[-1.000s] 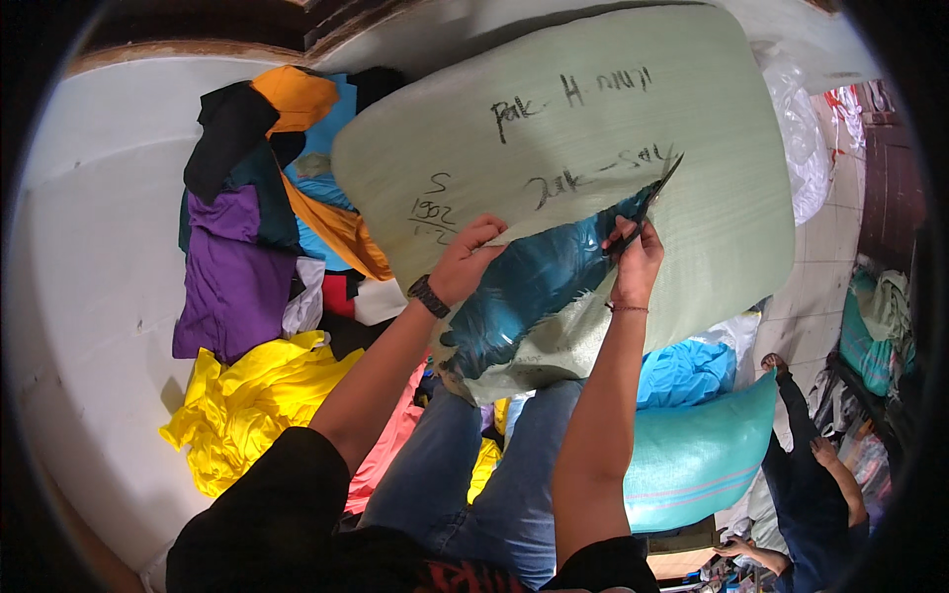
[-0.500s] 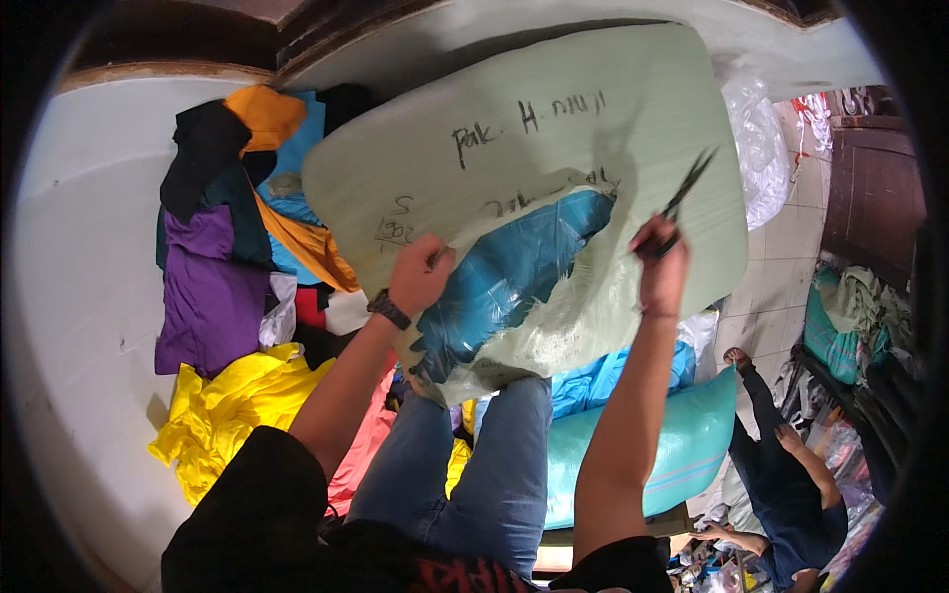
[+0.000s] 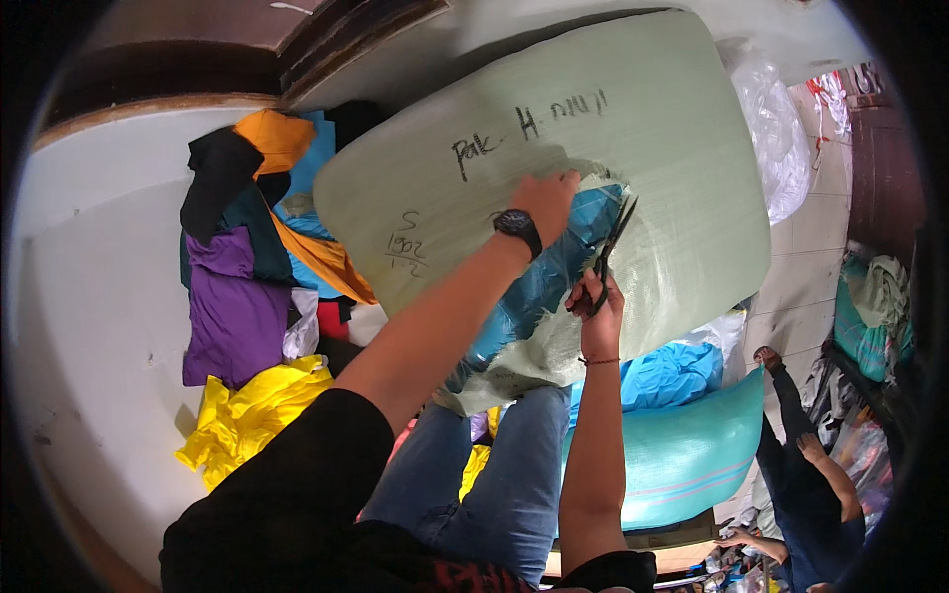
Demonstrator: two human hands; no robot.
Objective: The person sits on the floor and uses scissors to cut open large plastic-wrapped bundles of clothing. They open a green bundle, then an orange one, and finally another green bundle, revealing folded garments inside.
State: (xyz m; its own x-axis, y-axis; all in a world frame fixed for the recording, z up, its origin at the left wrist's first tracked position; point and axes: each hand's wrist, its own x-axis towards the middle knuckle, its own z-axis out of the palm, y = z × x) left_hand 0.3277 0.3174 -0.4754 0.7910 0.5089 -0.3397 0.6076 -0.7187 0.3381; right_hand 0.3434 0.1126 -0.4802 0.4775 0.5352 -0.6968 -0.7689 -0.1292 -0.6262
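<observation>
A big pale green woven sack [image 3: 682, 128], stuffed full and hand-marked in black, lies in front of me. A long ragged cut across it bares blue material [image 3: 509, 316] under shiny clear plastic. My left hand [image 3: 547, 205], a black watch on its wrist, is closed at the upper edge of the cut and appears to pinch the sack there. In my right hand [image 3: 598, 308] are black scissors [image 3: 617, 235]. Their blades point up and away, over the far right end of the opening near the sack's edge.
Purple cloth [image 3: 232, 316], yellow cloth [image 3: 252, 410] and orange cloth [image 3: 275, 138] lie piled at the left. A turquoise sack [image 3: 682, 460] sits beside my right leg. Clear plastic [image 3: 771, 138] is behind the sack at right. Another person [image 3: 816, 494] is at the lower right.
My left hand has moved right and away, from the cut's near left side to its far edge. My right hand has brought the scissors left and nearer, down to the cut.
</observation>
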